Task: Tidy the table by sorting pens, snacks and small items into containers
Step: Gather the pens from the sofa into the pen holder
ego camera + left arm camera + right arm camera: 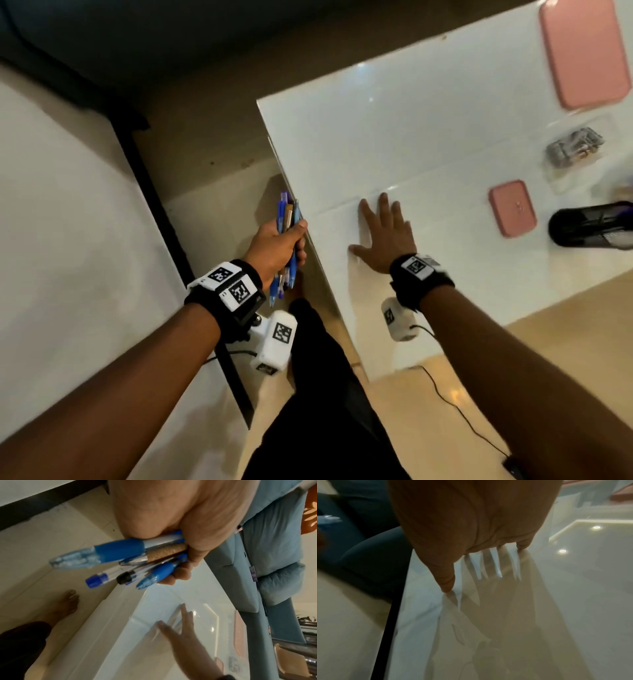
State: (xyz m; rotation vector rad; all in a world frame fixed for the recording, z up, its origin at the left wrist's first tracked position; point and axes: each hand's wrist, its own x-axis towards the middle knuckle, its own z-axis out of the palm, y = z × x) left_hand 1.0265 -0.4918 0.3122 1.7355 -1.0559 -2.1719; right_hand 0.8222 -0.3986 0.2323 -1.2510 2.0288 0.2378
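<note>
My left hand [279, 245] grips a bundle of pens [287, 219], mostly blue with one cork-barrelled, just off the left edge of the glossy white table [394, 137]. The left wrist view shows the pens [120, 555] fanned out from my left hand [171, 534], tips toward the floor side. Flat on the tabletop lies my right hand [385, 233], fingers spread and holding nothing; the right wrist view shows that right hand [471, 527] over its own reflection. A black mesh pen holder [592, 224] lies at the right edge.
A large pink lid [585, 51] lies at the table's far right, a small pink lid [512, 208] nearer. A clear bag of small metal items [573, 147] sits between them. A second white surface [68, 240] stands to the left across a floor gap. My leg [325, 394] is below.
</note>
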